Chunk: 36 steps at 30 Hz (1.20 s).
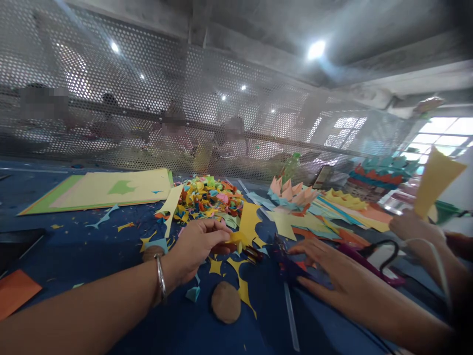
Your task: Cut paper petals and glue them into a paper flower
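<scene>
My left hand (197, 246), with a metal bangle on the wrist, pinches a small folded yellow paper piece (236, 238) above the blue table (74, 251). My right hand (325, 268) lies fingers out over a dark purple glue gun (283, 259) and touches it. Yellow paper offcuts (244, 288) lie under and between the hands.
A heap of coloured paper scraps (209, 197) sits behind my left hand. Yellow and green sheets (107, 190) lie at the back left, folded paper shapes (291, 192) and stacked sheets at the back right. Another person's hand (414, 224) holds yellow paper (436, 180) at right. A perforated metal screen (185, 113) stands behind.
</scene>
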{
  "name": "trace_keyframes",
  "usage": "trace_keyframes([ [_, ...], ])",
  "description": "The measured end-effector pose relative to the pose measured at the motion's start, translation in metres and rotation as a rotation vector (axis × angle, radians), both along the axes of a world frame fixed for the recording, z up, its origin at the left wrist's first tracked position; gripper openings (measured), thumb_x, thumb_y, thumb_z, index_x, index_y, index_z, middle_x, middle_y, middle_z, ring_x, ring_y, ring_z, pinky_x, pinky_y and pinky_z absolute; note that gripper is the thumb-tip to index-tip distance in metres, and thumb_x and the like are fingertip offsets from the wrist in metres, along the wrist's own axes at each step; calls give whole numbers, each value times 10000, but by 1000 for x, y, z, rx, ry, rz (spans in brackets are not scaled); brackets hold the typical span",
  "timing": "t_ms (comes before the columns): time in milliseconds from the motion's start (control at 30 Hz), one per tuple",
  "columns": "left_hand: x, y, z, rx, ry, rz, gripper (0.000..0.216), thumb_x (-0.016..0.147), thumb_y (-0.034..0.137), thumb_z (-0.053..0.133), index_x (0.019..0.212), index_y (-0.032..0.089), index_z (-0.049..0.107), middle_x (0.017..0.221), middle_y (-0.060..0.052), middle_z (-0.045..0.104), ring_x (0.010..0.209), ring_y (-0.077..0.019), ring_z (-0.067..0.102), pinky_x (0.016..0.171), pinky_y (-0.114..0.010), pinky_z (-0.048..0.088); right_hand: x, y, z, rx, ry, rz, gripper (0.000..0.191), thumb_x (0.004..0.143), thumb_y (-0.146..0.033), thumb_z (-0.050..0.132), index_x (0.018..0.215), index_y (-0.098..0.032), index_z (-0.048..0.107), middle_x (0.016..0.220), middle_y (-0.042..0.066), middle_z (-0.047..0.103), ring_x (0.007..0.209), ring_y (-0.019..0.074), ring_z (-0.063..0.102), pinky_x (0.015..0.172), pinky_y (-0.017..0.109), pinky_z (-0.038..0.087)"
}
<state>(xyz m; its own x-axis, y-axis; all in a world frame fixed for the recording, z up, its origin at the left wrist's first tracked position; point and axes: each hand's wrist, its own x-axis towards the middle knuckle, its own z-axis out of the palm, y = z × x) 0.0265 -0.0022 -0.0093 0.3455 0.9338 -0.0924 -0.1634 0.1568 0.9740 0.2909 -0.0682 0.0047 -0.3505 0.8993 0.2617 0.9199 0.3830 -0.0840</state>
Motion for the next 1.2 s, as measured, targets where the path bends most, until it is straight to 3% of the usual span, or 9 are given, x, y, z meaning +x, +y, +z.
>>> trace_keyframes([
  [167, 0, -2, 0, 32, -28, -29, 88, 640, 224, 681, 663, 149, 639, 707, -26, 653, 650, -135, 642, 660, -279, 489, -50, 6, 18, -30, 177, 37, 239, 865, -403, 498, 969, -206, 585, 879, 50, 622, 748, 178, 592, 680, 312, 490],
  [333, 0, -3, 2, 12, -65, -41, 109, 629, 218, 701, 668, 143, 633, 680, -16, 650, 609, -112, 626, 646, -260, 490, -78, 22, 15, -4, 233, 109, 192, 857, -369, 535, 909, -190, 582, 810, 21, 588, 717, 157, 558, 651, 285, 444],
  [533, 1, -3, 2, 8, -64, -27, 103, 641, 214, 701, 660, 134, 638, 658, -14, 639, 597, -105, 610, 641, -250, 491, -81, 29, 8, -25, 300, 120, 92, 871, -229, 502, 811, -198, 565, 762, -10, 573, 655, 127, 534, 593, 246, 401],
  [833, 2, -4, 1, 2, -46, -94, 134, 666, 197, 692, 732, 121, 603, 696, -9, 630, 627, -105, 625, 679, -252, 490, -80, 33, 0, 22, 361, 151, 144, 873, -229, 496, 754, -195, 569, 711, 3, 570, 639, 140, 526, 580, 254, 389],
  [1067, 1, -1, -7, 131, 35, -169, 246, 703, 212, 684, 854, 187, 492, 696, 32, 575, 618, -109, 594, 537, -220, 432, -83, 32, -1, -7, 421, 187, 156, 888, -225, 477, 769, -196, 573, 718, 4, 566, 647, 136, 521, 586, 252, 384],
  [1200, 0, 5, -10, 247, 103, -133, 228, 728, 209, 663, 889, 183, 503, 704, 28, 560, 623, -90, 536, 563, -220, 407, -82, 31, -2, -38, 483, 205, 210, 919, -262, 434, 772, -197, 569, 707, 0, 553, 650, 133, 516, 601, 252, 388],
])
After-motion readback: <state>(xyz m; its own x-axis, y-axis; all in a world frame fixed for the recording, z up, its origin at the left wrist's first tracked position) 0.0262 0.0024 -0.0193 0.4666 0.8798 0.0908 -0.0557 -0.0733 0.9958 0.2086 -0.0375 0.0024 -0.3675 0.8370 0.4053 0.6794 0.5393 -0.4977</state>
